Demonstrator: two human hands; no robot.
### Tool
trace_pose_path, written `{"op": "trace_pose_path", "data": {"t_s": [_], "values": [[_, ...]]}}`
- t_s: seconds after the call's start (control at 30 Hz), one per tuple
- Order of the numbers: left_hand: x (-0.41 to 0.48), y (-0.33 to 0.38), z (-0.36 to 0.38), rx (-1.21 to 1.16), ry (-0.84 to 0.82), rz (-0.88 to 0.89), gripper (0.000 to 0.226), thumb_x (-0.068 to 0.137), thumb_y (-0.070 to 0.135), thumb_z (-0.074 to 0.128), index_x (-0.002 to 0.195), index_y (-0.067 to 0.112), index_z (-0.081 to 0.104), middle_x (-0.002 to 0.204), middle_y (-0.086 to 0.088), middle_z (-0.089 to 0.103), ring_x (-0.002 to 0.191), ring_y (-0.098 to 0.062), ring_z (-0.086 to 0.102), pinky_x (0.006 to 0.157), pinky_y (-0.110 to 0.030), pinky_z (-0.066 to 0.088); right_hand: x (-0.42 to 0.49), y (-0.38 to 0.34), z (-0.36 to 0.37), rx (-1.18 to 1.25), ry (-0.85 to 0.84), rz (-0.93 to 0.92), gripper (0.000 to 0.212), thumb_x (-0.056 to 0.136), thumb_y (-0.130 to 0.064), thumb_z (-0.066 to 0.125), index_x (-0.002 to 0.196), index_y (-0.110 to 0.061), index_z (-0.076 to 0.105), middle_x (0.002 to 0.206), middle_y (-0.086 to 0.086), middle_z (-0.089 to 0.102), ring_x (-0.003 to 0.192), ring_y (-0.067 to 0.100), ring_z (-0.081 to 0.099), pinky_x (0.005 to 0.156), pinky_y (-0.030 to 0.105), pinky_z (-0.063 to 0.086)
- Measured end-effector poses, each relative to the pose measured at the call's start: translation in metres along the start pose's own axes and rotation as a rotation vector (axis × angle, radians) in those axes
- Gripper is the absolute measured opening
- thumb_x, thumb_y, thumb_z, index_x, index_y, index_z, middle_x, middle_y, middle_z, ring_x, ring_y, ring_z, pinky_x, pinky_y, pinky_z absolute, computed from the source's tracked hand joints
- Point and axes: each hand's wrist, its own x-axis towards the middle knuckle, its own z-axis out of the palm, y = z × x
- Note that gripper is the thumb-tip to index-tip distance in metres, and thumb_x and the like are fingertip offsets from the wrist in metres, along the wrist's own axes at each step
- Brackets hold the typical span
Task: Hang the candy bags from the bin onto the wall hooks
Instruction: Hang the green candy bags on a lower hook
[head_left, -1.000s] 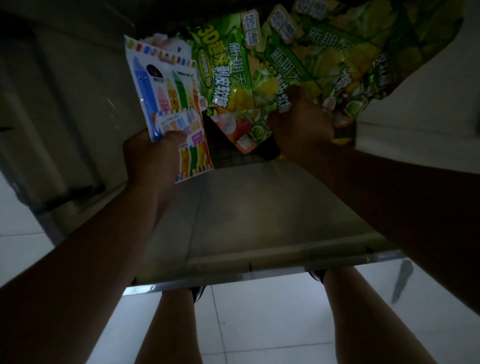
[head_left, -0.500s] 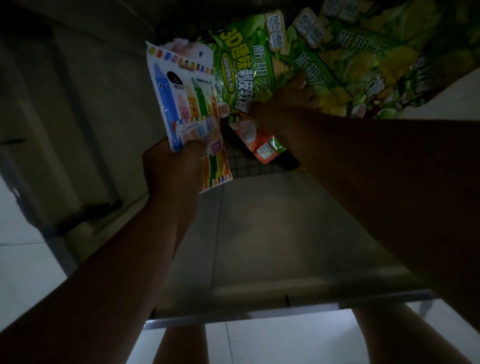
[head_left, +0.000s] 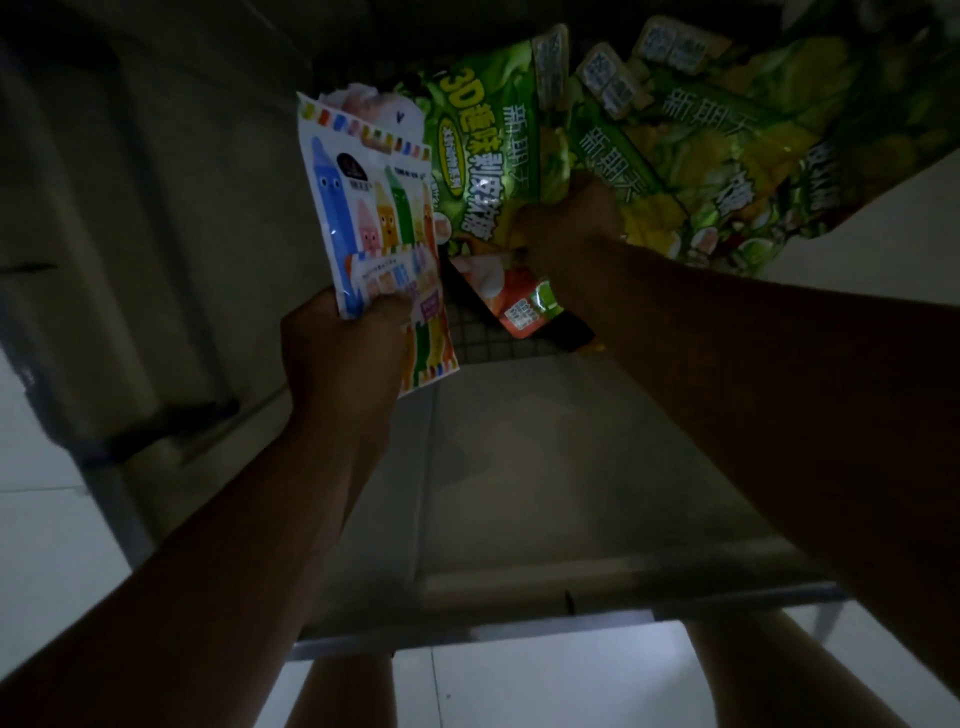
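Over a grey metal shelf (head_left: 519, 493)
Left hand (head_left: 343, 353) grips white crayon-print candy bag (head_left: 363, 208); right hand (head_left: 566, 223) among glossy green bags (head_left: 701, 156), grip hidden.

A single wide-angle view from the person's head faces forward and down. The left hand (head_left: 343, 358) and right hand (head_left: 566, 228) lie near the lens, the shelf (head_left: 519, 467) beyond them, the floor (head_left: 545, 686) seemingly farthest, though dim.

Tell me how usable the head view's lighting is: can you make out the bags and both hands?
Head view: dim overall. The white crayon-print bag and green bags catch the light, print readable. The left hand visibly grips that bag's lower edge; the right hand is a dark shape against the green bags, fingers indistinct.
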Motion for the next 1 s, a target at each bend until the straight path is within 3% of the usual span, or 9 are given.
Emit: {"op": "trace_pose_path", "data": {"t_s": [0.13, 0.2, 0.27, 0.37, 0.43, 0.53, 0.67, 0.8, 1.0], "values": [[-0.007, 0.005, -0.008, -0.016, -0.027, -0.01, 0.024, 0.087, 0.009, 0.07, 0.104, 0.026, 0.07, 0.098, 0.012, 0.07, 0.089, -0.008, 0.069, 0.078, -0.031, 0.059, -0.017, 0.002, -0.031, 0.137, -0.053, -0.158, 0.031, 0.082, 0.003, 0.058, 0.112, -0.002, 0.062, 0.096, 0.005, 0.066, 0.089, 0.021, 0.063, 0.072, 0.032, 0.057], [-0.014, 0.01, -0.011, -0.056, -0.067, -0.008, 0.023, 0.086, 0.009, 0.071, 0.092, 0.031, 0.068, 0.089, 0.016, 0.068, 0.07, 0.005, 0.068, 0.058, -0.015, 0.056, -0.027, -0.004, -0.047, 0.132, -0.036, -0.242, 0.031, 0.08, 0.005, 0.059, 0.111, 0.0, 0.06, 0.096, 0.01, 0.067, 0.087, 0.024, 0.065, 0.072, 0.036, 0.058], [-0.025, 0.016, -0.015, -0.064, -0.083, -0.037, 0.023, 0.085, 0.01, 0.072, 0.086, 0.032, 0.067, 0.079, 0.019, 0.068, 0.062, 0.006, 0.066, 0.046, -0.011, 0.049, -0.039, -0.012, -0.067, 0.13, -0.049, -0.319, 0.029, 0.078, 0.006, 0.06, 0.106, 0.001, 0.059, 0.093, 0.012, 0.069, 0.084, 0.022, 0.068, 0.07, 0.038, 0.058], [-0.043, 0.027, -0.023, -0.053, -0.119, -0.085, 0.023, 0.083, 0.015, 0.072, 0.105, 0.021, 0.071, 0.091, 0.008, 0.075, 0.082, -0.013, 0.073, 0.053, -0.019, 0.054, -0.058, -0.025, -0.097, 0.087, -0.053, -0.415, 0.026, 0.08, 0.003, 0.063, 0.104, -0.005, 0.063, 0.079, -0.015, 0.064, 0.068, -0.012, 0.061, 0.06, 0.01, 0.049], [-0.056, 0.035, -0.031, -0.074, -0.197, -0.085, 0.038, 0.077, 0.018, 0.074, 0.115, 0.019, 0.069, 0.105, -0.001, 0.075, 0.094, -0.025, 0.073, 0.069, -0.032, 0.059, -0.074, -0.035, -0.115, 0.057, -0.037, -0.477, 0.018, 0.082, -0.003, 0.066, 0.093, -0.016, 0.061, 0.074, -0.02, 0.057, 0.061, -0.018, 0.054, 0.054, 0.002, 0.038], [-0.081, 0.056, -0.044, -0.119, -0.283, -0.063, 0.041, 0.07, 0.023, 0.076, 0.11, 0.026, 0.07, 0.109, 0.0, 0.075, 0.097, -0.027, 0.073, 0.086, -0.051, 0.056, -0.098, -0.05, -0.14, -0.023, -0.023, -0.541, 0.014, 0.087, -0.015, 0.068, 0.081, -0.019, 0.056, 0.069, -0.014, 0.055, 0.056, -0.015, 0.05, 0.05, 0.003, 0.034], [-0.114, 0.087, -0.06, -0.179, -0.295, 0.022, 0.026, 0.079, 0.036, 0.071, 0.104, 0.03, 0.07, 0.107, 0.003, 0.075, 0.097, -0.022, 0.073, 0.086, -0.052, 0.056, -0.128, -0.074, -0.176, -0.116, 0.044, -0.604, 0.036, 0.09, -0.021, 0.067, 0.064, -0.027, 0.042, 0.057, -0.013, 0.042, 0.05, -0.012, 0.046, 0.044, 0.007, 0.028], [-0.147, 0.123, -0.077, -0.199, -0.3, 0.113, 0.026, 0.082, 0.039, 0.065, 0.105, 0.028, 0.068, 0.103, 0.005, 0.076, 0.094, -0.019, 0.074, 0.081, -0.045, 0.059, -0.154, -0.098, -0.213, -0.038, 0.07, -0.618, 0.013, 0.091, -0.018, 0.065, 0.085, -0.021, 0.054, 0.064, -0.014, 0.051, 0.055, -0.013, 0.048, 0.047, 0.009, 0.032], [-0.191, 0.183, -0.105, -0.213, -0.289, 0.245, 0.013, 0.086, 0.027, 0.066, 0.098, 0.028, 0.071, 0.101, 0.007, 0.076, 0.092, -0.017, 0.074, 0.074, -0.041, 0.06, -0.216, -0.146, -0.262, 0.077, 0.056, -0.687, 0.017, 0.092, -0.017, 0.064, 0.098, -0.031, 0.055, 0.081, -0.021, 0.06, 0.07, -0.017, 0.056, 0.06, 0.008, 0.043]]}}
